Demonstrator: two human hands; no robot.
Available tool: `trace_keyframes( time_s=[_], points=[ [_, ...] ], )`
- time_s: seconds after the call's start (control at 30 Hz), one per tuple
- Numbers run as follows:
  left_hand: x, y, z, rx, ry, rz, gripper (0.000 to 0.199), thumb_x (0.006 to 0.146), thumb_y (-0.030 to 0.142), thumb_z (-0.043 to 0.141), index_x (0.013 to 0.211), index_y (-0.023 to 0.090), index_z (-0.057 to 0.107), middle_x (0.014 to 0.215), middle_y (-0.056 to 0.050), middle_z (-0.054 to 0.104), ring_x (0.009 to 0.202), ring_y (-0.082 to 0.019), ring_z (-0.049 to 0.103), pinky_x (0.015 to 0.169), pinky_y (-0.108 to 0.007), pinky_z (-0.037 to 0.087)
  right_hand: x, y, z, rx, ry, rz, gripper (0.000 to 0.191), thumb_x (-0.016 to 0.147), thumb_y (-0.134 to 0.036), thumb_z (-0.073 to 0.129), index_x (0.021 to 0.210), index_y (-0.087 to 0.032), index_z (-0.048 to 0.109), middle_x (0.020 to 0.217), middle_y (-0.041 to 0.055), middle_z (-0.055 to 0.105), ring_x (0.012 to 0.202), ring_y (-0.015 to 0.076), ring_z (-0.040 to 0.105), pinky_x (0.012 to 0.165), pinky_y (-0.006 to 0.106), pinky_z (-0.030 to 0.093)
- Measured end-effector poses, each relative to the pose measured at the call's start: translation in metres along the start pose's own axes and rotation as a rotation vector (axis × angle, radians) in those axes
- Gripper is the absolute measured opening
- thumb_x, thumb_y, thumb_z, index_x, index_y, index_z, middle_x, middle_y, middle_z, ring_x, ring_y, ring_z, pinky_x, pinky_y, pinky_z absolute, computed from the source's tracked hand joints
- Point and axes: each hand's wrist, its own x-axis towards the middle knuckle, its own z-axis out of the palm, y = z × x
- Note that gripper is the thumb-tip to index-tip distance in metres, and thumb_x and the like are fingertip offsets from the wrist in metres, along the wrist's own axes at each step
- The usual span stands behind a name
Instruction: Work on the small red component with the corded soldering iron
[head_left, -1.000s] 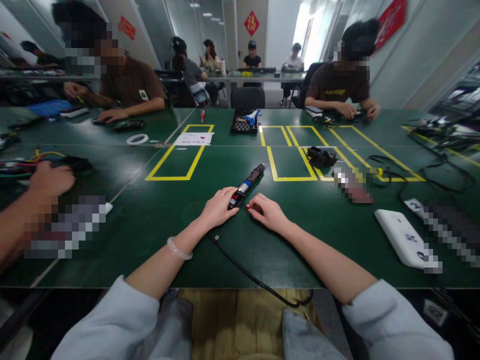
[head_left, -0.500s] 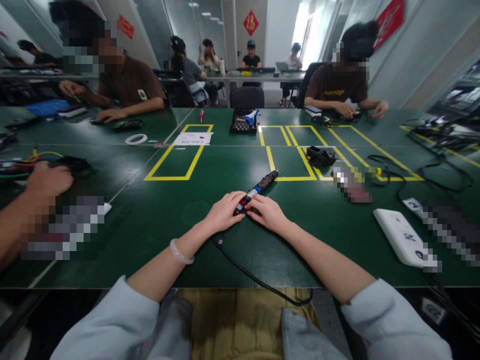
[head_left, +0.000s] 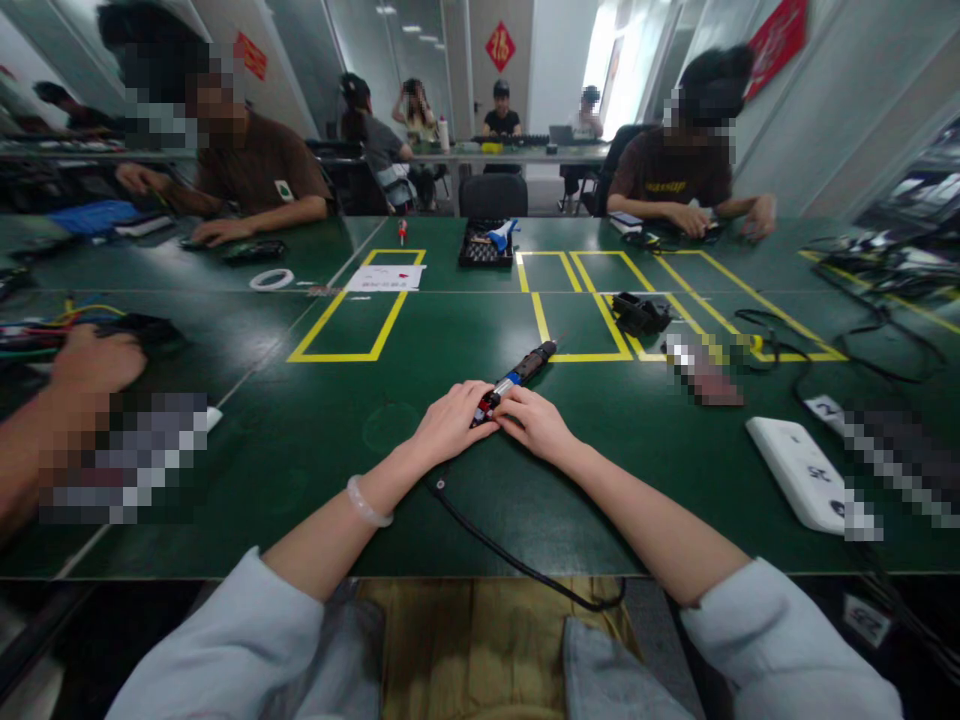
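A long slim device [head_left: 529,368], black with blue, silver and red parts, lies slantwise over the green table, its dark tip pointing up and right. My left hand [head_left: 454,420] is closed round its near end, with a pale bracelet on the wrist. At the same end, the fingers of my right hand [head_left: 534,420] pinch the device from the right side. Both sets of fingertips nearly meet and cover part of the red section. A black cable [head_left: 502,553] runs from below my left hand over the table's front edge.
On the green table [head_left: 315,440] are yellow tape outlines, a black holder [head_left: 641,313], a white power bank [head_left: 796,475] and a black tray [head_left: 486,243] farther back. Another person's hand [head_left: 97,360] works at the left. Two people sit across the table.
My left hand has shifted slightly, and its fingers now cover more of the device's near end. My right hand has barely moved.
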Motion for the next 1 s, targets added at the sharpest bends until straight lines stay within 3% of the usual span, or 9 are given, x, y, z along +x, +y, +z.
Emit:
trace_keyframes(
  time_s=[0.2,0.37,0.5,0.8,1.0],
  points=[
    [0.003,-0.002,-0.002,0.037,-0.019,0.007,0.052,0.088,0.042,0.056,0.135,0.025,0.042,0.127,-0.008,0.051,0.111,-0.025,0.051,0.091,-0.037,0.046,-0.002,-0.004,-0.004,0.011,0.014,0.023,0.011,0.093,-0.022,0.052,0.094,-0.019,0.062,0.105,0.0079,0.059,0.098,0.0191,0.057,0.086,0.03,0.047],
    [0.003,-0.023,-0.008,0.087,-0.015,-0.029,0.056,0.087,0.044,0.056,0.138,0.024,0.043,0.129,-0.01,0.049,0.112,-0.026,0.05,0.095,-0.038,0.044,-0.003,-0.004,-0.009,0.014,0.0,0.062,0.011,0.093,-0.022,0.051,0.096,-0.02,0.062,0.102,0.007,0.059,0.096,0.0184,0.057,0.085,0.029,0.047],
    [0.002,-0.055,-0.018,0.164,-0.006,-0.162,0.059,0.087,0.049,0.054,0.14,0.024,0.042,0.128,-0.01,0.05,0.11,-0.028,0.051,0.093,-0.039,0.044,-0.003,-0.003,-0.01,0.02,-0.038,0.072,0.012,0.094,-0.022,0.051,0.096,-0.02,0.062,0.102,0.0067,0.059,0.096,0.0174,0.057,0.084,0.028,0.046],
    [-0.027,-0.159,-0.051,0.273,0.071,-0.593,0.065,0.084,0.056,0.051,0.138,0.02,0.047,0.13,-0.016,0.05,0.12,-0.034,0.048,0.098,-0.044,0.041,-0.004,-0.002,-0.011,0.028,-0.081,0.085,0.013,0.093,-0.022,0.051,0.096,-0.02,0.063,0.104,0.0062,0.06,0.096,0.0168,0.058,0.084,0.027,0.046],
    [-0.048,-0.194,-0.074,0.337,0.08,-0.844,0.069,0.085,0.06,0.048,0.14,0.018,0.044,0.135,-0.02,0.048,0.117,-0.039,0.048,0.09,-0.05,0.043,-0.004,-0.001,-0.008,0.037,-0.1,0.075,0.012,0.093,-0.022,0.051,0.096,-0.02,0.063,0.103,0.006,0.06,0.096,0.0162,0.058,0.084,0.027,0.046]
  ],
)
